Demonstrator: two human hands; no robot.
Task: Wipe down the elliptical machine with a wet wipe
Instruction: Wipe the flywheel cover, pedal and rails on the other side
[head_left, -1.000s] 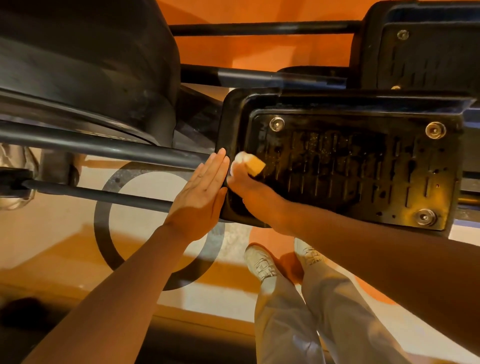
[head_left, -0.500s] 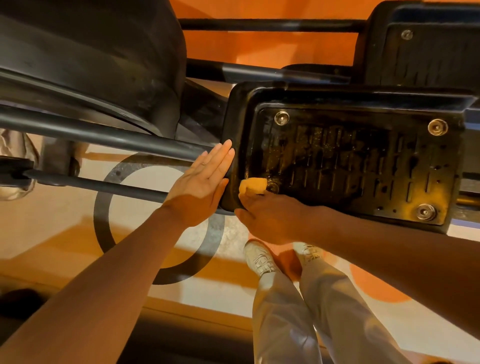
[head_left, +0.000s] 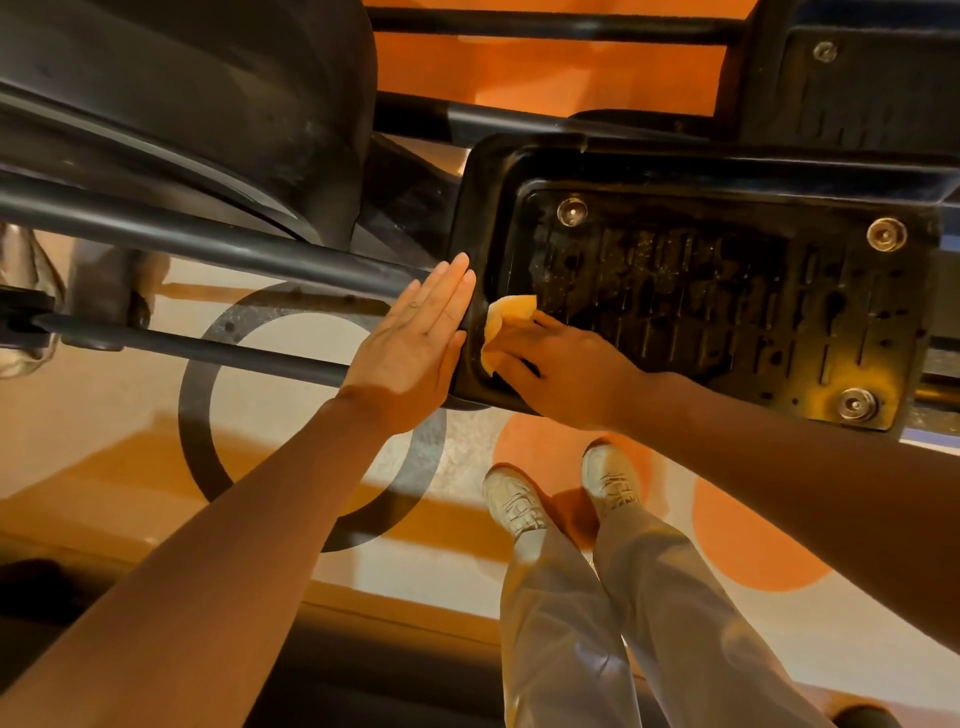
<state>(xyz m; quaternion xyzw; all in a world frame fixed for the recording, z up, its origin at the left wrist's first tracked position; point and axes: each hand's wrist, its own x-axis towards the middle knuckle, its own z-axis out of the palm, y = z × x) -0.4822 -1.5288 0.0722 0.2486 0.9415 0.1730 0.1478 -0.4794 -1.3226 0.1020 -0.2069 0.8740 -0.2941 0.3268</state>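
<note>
One wet wipe (head_left: 506, 318), two pedals (head_left: 727, 291), two hands (head_left: 415, 343).

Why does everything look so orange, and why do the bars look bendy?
Head view: warm light tints the wipe and floor orange; the right hand lies in shadow, the left hand is lit; the wide lens curves the bars; bolts glint.

Glossy black plastic pedal (head_left: 727, 312), ribbed, wet sheen; shiny metal bolts (head_left: 886, 235); soft crumpled wipe (head_left: 506, 317); matt smooth tubes (head_left: 208, 244); speckled floor (head_left: 457, 452).
</note>
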